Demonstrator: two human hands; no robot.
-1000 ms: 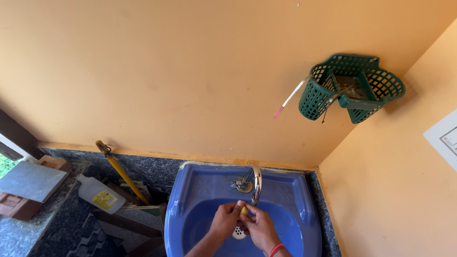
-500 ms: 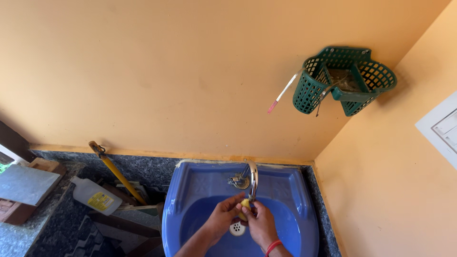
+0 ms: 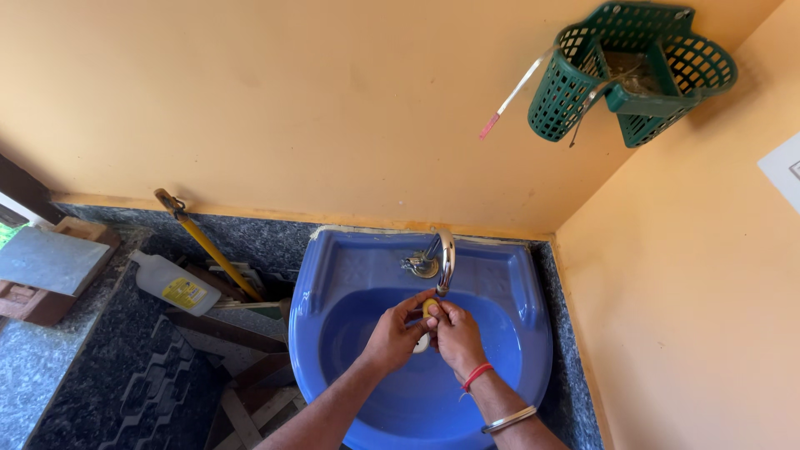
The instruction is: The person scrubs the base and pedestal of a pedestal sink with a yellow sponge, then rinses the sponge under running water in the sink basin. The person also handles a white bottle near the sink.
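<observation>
Both of my hands are over the bowl of a blue wash basin (image 3: 342, 275), just under the spout of a chrome tap (image 3: 446, 258). My left hand (image 3: 392, 337) and my right hand (image 3: 454, 333) are pressed together around a small yellow lump (image 3: 428, 308), which shows between the fingertips. What the lump is cannot be told. A red band and a metal bangle circle my right wrist.
A green plastic basket (image 3: 633, 71) hangs high in the wall corner, with a toothbrush (image 3: 508, 100) sticking out. Left of the basin lie a white bottle (image 3: 175, 285), a yellow-handled tool (image 3: 204, 243), wooden slats and a grey stone slab (image 3: 46, 258).
The view has shifted, so the basin and basket sit a little differently. My hands stay together under the tap, rubbing the yellow lump.
</observation>
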